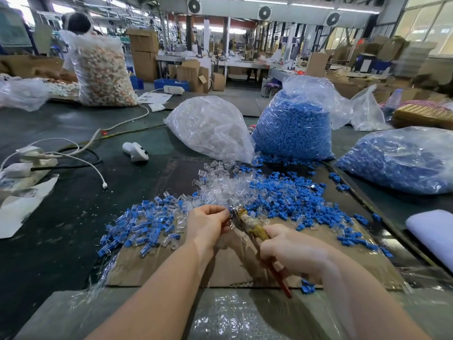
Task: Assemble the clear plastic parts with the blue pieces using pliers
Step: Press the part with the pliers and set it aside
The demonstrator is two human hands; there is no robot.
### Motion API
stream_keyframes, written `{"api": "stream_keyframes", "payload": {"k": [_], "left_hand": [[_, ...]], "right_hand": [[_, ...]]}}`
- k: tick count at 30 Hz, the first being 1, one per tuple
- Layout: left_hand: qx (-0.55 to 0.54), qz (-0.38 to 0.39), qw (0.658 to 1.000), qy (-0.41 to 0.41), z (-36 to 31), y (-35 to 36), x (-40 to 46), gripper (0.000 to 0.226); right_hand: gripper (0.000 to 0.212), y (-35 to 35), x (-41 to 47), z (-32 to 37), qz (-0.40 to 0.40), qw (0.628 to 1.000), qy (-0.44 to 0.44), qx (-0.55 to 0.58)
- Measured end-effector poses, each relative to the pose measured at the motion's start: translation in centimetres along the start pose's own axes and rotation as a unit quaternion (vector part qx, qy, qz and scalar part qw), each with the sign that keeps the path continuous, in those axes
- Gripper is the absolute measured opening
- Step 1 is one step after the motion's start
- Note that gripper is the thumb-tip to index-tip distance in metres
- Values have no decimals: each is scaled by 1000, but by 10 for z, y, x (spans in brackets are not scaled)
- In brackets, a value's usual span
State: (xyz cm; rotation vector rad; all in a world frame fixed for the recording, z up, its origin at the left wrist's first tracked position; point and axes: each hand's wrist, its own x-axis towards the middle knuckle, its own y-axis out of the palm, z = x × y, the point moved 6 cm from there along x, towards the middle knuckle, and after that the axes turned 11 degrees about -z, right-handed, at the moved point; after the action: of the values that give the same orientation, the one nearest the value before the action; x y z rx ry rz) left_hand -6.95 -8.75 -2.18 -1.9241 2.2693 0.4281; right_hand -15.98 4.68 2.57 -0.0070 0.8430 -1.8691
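My left hand [208, 223] pinches a small clear part with a blue piece [230, 212] at its fingertips. My right hand [291, 251] grips the taped handles of the pliers [250, 225], whose jaws meet that part. Loose clear plastic parts [218, 186] lie heaped just beyond my hands. Loose blue pieces [294, 195] spread to the right of them. A pile of joined clear-and-blue parts [144, 224] lies to the left on the cardboard sheet [235, 266].
A bag of clear parts [210, 128] and two bags of blue pieces [294, 126] [402, 158] stand behind the piles. A power strip with white cables [27, 165] and a white handheld device [134, 150] lie at left. A person sits far left behind a big bag [103, 74].
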Motion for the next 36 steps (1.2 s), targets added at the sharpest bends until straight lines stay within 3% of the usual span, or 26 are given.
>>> {"api": "stream_keyframes", "payload": {"k": [15,19,21,23,28,33,36], "left_hand": [[-5,-12,1000,13,-6,1,-9,9],[66,-42,992,95,-17,-17,-8,4],[185,-107,956,201,-33,-37,-5,5],[309,-178,890,285,-48,-59,-4,8],[465,-275,778,322,-58,-105,11,19],[515,-281,751,303,-54,-112,16,20],[489,-262,763,332,-52,-96,11,19]], "right_hand": [[10,-5,1,8,-65,992,-82,-69],[46,-10,8,-7,-127,990,-62,-21],[47,-23,12,-14,-198,974,-57,-89],[49,-36,15,-24,-251,953,-31,-166],[58,-53,18,-46,-301,920,19,-250],[64,-58,19,-59,-331,894,22,-301],[70,-57,19,-65,-335,880,22,-335]]}}
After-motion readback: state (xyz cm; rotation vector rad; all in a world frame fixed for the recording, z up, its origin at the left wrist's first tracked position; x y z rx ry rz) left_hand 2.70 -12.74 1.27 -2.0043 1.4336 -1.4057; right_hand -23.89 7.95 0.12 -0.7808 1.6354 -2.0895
